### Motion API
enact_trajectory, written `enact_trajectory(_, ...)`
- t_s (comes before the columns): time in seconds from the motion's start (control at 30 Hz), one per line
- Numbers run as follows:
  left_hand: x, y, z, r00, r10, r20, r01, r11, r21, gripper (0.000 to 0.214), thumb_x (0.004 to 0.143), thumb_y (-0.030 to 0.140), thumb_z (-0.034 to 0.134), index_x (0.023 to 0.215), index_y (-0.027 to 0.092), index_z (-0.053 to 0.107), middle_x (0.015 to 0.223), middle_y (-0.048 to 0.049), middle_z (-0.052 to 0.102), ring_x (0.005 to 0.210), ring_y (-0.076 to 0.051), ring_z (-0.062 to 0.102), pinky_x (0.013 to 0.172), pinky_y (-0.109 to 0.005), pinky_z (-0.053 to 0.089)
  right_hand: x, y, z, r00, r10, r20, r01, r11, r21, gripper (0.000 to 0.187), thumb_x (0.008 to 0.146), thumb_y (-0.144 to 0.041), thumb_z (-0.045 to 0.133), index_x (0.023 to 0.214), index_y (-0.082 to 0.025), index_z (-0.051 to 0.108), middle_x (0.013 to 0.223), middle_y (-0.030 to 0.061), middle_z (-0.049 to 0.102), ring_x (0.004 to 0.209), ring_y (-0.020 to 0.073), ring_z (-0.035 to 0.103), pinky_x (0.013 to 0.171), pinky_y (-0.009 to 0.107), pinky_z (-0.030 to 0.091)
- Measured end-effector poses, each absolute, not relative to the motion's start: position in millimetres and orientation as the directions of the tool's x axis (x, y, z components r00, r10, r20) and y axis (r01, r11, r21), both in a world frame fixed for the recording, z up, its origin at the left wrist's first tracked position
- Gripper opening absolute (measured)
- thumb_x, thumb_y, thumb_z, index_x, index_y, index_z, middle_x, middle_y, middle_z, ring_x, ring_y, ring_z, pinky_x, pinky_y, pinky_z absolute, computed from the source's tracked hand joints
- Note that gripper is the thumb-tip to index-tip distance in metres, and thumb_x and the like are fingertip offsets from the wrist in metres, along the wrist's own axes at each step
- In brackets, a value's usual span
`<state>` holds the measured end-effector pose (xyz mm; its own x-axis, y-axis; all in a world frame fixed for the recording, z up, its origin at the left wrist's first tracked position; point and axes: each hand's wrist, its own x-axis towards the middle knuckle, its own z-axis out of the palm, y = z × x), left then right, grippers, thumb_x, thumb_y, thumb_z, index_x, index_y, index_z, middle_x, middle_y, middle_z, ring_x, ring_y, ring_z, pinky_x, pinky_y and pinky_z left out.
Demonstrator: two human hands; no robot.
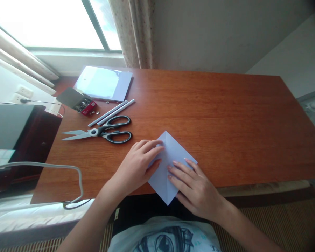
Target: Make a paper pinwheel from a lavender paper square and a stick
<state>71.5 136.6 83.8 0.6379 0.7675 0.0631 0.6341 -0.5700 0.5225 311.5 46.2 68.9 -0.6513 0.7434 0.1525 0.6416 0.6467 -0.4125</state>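
A white sheet of paper point(167, 185), folded square with a crease down its middle, lies turned like a diamond at the table's near edge. Its lowest corner juts out past that edge. My left hand point(140, 162) rests on the paper's left side, fingertips near the crease and thumb held apart from the fingers. Across the right side of the sheet, my right hand point(194, 185) lies flat with fingers spread, their tips just right of the crease. Its thumb sits by the lower right edge, the tip partly hidden.
Scissors point(99, 132) with black-and-grey handles lie partly open left of the paper. Behind them are two pale rods point(115, 112), an open box point(88, 105) of small metal pieces and a clear sleeve point(102, 84) with sheets. A white cable point(80, 175) crosses the table's left corner point(60, 182).
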Motion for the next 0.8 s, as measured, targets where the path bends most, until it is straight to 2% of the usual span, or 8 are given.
enact_trajectory(0.27,62.5,128.4,93.0,0.541,0.829,0.141,0.541,-0.471,0.697,0.029,0.097,0.018,0.054,0.122,0.018,0.067,0.13,-0.0122,0.069,0.117,-0.021,0.066,0.1,-0.033,0.054,316.2,55.0,71.6,-0.611,0.759,0.227,0.601,0.631,-0.49,0.04,0.094,-0.013,0.051,0.133,-0.015,0.06,0.136,0.0136,0.069,0.133,0.0279,0.059,0.114,0.055,0.044)
enact_trajectory(0.57,49.5,115.8,98.8,0.451,0.887,0.099,0.533,-0.356,0.768,0.03,0.097,0.021,0.058,0.126,0.021,0.066,0.129,-0.0101,0.069,0.119,-0.022,0.066,0.101,-0.032,0.054,314.5,71.3,76.0,-0.482,0.826,0.293,0.537,0.543,-0.646,0.045,0.09,-0.009,0.054,0.133,-0.02,0.06,0.119,0.0107,0.077,0.112,0.0245,0.072,0.1,0.046,0.056)
enact_trajectory(0.8,47.8,111.7,97.7,0.474,0.878,0.064,0.526,-0.34,0.78,0.033,0.098,0.026,0.057,0.13,0.02,0.064,0.13,-0.0108,0.069,0.12,-0.022,0.065,0.102,-0.031,0.052,313.4,75.3,77.4,-0.421,0.863,0.279,0.531,0.484,-0.696,0.044,0.091,-0.009,0.052,0.132,-0.023,0.061,0.115,0.0081,0.078,0.105,0.0235,0.074,0.096,0.044,0.058)
